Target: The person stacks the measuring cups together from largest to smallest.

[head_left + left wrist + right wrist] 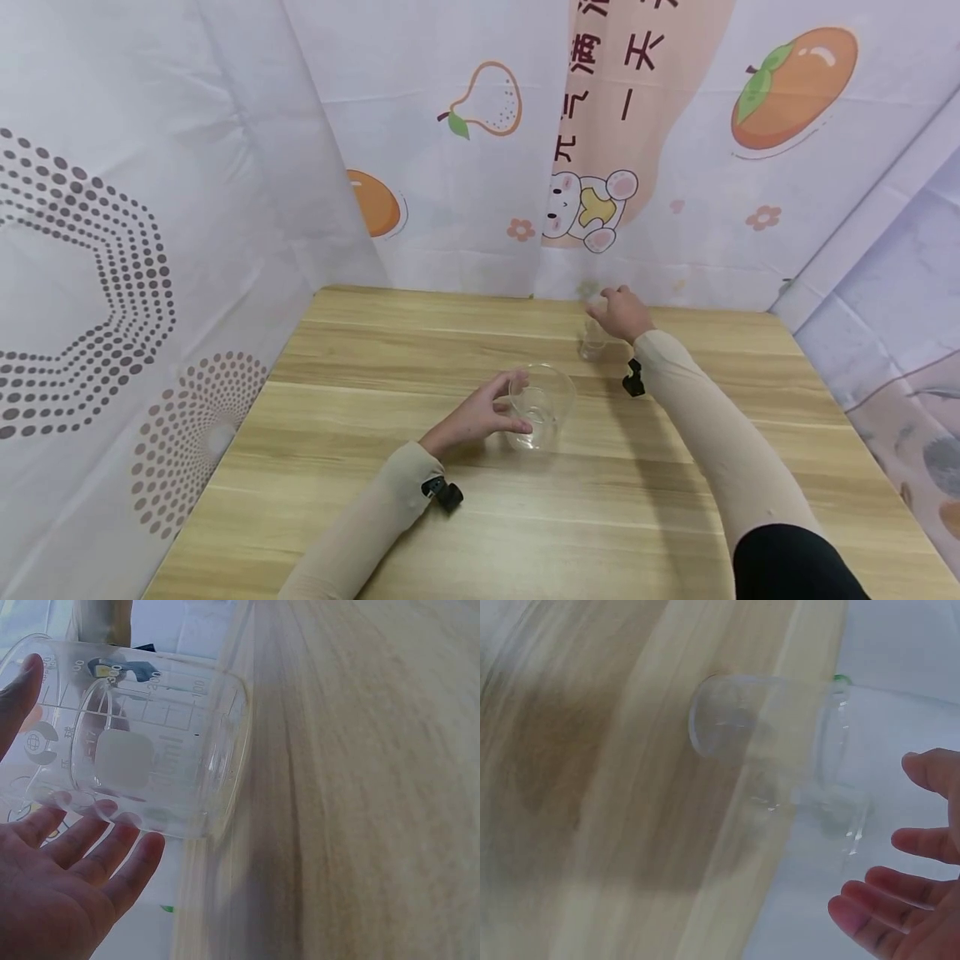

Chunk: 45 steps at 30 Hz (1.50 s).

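Observation:
A clear glass beaker (pixel 551 404) with white markings stands upright on the wooden table. My left hand (pixel 480 414) holds it loosely from the left, thumb on the near side and fingers on the far side. In the left wrist view, the fingertips meet the glass wall of the beaker (pixel 124 757). Farther back and to the right stands a smaller clear glass vessel (pixel 592 343). Around its upper part is my right hand (pixel 624 315), fingers spread and loosely bent. The right wrist view shows the vessel's base (pixel 724 716) on the table; contact with the fingers cannot be made out.
The wooden table (pixel 360 467) ends at a printed curtain (pixel 450 208) along its back edge. More patterned cloth (pixel 247 275) hangs at the left. Both wrists carry small black cameras on straps.

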### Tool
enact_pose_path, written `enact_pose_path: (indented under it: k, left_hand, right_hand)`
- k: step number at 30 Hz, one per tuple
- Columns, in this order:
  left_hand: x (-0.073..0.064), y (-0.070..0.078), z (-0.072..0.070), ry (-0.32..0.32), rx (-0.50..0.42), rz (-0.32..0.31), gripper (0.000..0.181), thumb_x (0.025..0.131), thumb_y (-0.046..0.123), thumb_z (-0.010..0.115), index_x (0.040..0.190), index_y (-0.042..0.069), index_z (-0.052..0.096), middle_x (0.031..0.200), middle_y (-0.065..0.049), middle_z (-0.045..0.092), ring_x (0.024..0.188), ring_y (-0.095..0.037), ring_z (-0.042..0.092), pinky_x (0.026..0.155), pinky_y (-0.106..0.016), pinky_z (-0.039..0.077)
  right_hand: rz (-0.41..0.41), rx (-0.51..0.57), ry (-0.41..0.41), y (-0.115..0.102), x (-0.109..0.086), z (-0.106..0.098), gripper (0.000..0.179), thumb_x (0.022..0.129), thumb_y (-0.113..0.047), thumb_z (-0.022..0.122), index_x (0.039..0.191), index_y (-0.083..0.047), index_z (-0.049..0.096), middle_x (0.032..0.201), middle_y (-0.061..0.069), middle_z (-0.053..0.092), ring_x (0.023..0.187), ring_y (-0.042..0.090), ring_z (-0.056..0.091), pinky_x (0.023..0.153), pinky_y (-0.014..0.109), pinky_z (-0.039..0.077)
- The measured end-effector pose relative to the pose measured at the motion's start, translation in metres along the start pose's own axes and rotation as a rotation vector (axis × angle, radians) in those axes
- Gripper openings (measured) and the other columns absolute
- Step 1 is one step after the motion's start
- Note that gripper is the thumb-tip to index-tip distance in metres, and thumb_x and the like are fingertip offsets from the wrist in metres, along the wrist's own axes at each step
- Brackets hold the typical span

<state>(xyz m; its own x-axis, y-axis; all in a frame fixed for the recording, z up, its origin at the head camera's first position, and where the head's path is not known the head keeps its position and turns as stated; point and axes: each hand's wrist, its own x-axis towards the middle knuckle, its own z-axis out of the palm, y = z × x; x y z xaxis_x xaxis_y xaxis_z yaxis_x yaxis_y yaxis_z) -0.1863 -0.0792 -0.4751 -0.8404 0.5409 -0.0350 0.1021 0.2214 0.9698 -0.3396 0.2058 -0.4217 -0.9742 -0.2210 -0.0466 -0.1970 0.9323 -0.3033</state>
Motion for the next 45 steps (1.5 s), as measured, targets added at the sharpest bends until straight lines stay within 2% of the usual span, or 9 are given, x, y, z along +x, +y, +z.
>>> enact_pose_path:
  k: [15, 20, 25, 28, 31, 34, 37, 41, 45]
  left_hand:
    - [0.0, -0.001, -0.001, -0.001, -0.011, 0.001, 0.087, 0.081, 0.017, 0.08, 0.152, 0.011, 0.029, 0.156, -0.009, 0.036, 0.144, -0.027, 0.034, 0.116, -0.047, 0.037]
    - [0.0, -0.001, -0.001, -0.004, -0.009, 0.001, 0.087, 0.082, 0.017, 0.079, 0.153, 0.013, 0.029, 0.157, -0.009, 0.035, 0.145, -0.028, 0.033, 0.116, -0.048, 0.037]
    - [0.0, -0.002, -0.001, -0.001, -0.009, -0.002, 0.085, 0.082, 0.018, 0.079, 0.152, 0.017, 0.031, 0.156, -0.007, 0.036, 0.145, -0.03, 0.033, 0.115, -0.049, 0.037]
    - [0.0, -0.002, -0.001, 0.006, -0.003, -0.012, 0.086, 0.081, 0.02, 0.08, 0.151, 0.019, 0.032, 0.156, -0.003, 0.036, 0.144, -0.028, 0.034, 0.115, -0.048, 0.038]
    - [0.0, -0.001, -0.001, 0.006, 0.001, -0.015, 0.087, 0.08, 0.021, 0.081, 0.152, 0.018, 0.032, 0.157, -0.004, 0.036, 0.145, -0.027, 0.034, 0.115, -0.047, 0.038]
    - [-0.001, 0.0, -0.001, 0.006, 0.005, -0.014, 0.087, 0.081, 0.02, 0.08, 0.152, 0.016, 0.03, 0.157, -0.005, 0.035, 0.145, -0.028, 0.034, 0.115, -0.047, 0.038]
    - [-0.002, 0.001, -0.001, 0.012, 0.008, -0.027, 0.087, 0.081, 0.02, 0.08, 0.153, 0.018, 0.03, 0.157, -0.003, 0.035, 0.145, -0.028, 0.034, 0.115, -0.047, 0.038]
    - [-0.003, -0.001, -0.001, 0.015, 0.002, -0.036, 0.088, 0.081, 0.021, 0.081, 0.153, 0.021, 0.03, 0.157, -0.002, 0.035, 0.144, -0.027, 0.035, 0.115, -0.046, 0.038]
    - [-0.001, -0.004, 0.0, 0.016, 0.002, -0.027, 0.088, 0.081, 0.019, 0.08, 0.153, 0.02, 0.029, 0.157, -0.002, 0.036, 0.144, -0.027, 0.035, 0.115, -0.046, 0.038]
  right_hand:
    - [0.047, 0.019, -0.053, 0.011, 0.005, 0.012, 0.068, 0.101, -0.033, 0.05, 0.144, 0.015, 0.029, 0.14, 0.042, 0.036, 0.123, 0.054, 0.044, 0.106, 0.062, 0.04]
    - [0.051, 0.043, -0.064, 0.016, 0.006, 0.015, 0.068, 0.101, -0.034, 0.049, 0.144, 0.015, 0.029, 0.141, 0.042, 0.036, 0.128, 0.054, 0.04, 0.109, 0.062, 0.037]
    - [0.02, 0.041, -0.067, 0.022, 0.006, 0.016, 0.062, 0.1, -0.028, 0.049, 0.144, 0.013, 0.032, 0.14, 0.041, 0.038, 0.128, 0.053, 0.041, 0.108, 0.062, 0.037]
    - [-0.004, 0.046, -0.056, 0.024, 0.006, 0.015, 0.057, 0.098, -0.02, 0.052, 0.144, 0.009, 0.035, 0.138, 0.039, 0.043, 0.124, 0.051, 0.044, 0.103, 0.061, 0.043]
    - [-0.011, 0.072, -0.056, 0.027, 0.005, 0.014, 0.055, 0.092, -0.007, 0.051, 0.144, 0.004, 0.039, 0.134, 0.037, 0.046, 0.112, 0.046, 0.049, 0.087, 0.054, 0.051]
    - [-0.004, 0.093, -0.063, 0.029, 0.004, 0.013, 0.059, 0.087, -0.002, 0.051, 0.144, 0.002, 0.04, 0.132, 0.037, 0.046, 0.101, 0.039, 0.049, 0.076, 0.047, 0.051]
    - [0.005, 0.082, -0.063, 0.03, 0.004, 0.013, 0.058, 0.091, -0.01, 0.055, 0.145, 0.006, 0.037, 0.133, 0.038, 0.044, 0.108, 0.044, 0.049, 0.088, 0.053, 0.051]
    - [0.047, 0.085, -0.066, 0.03, 0.004, 0.013, 0.066, 0.097, -0.025, 0.055, 0.144, 0.014, 0.03, 0.139, 0.041, 0.038, 0.126, 0.053, 0.042, 0.108, 0.061, 0.038]
    - [0.079, 0.093, -0.065, 0.029, 0.003, 0.012, 0.068, 0.099, -0.03, 0.051, 0.142, 0.018, 0.029, 0.14, 0.043, 0.035, 0.128, 0.055, 0.038, 0.111, 0.062, 0.034]
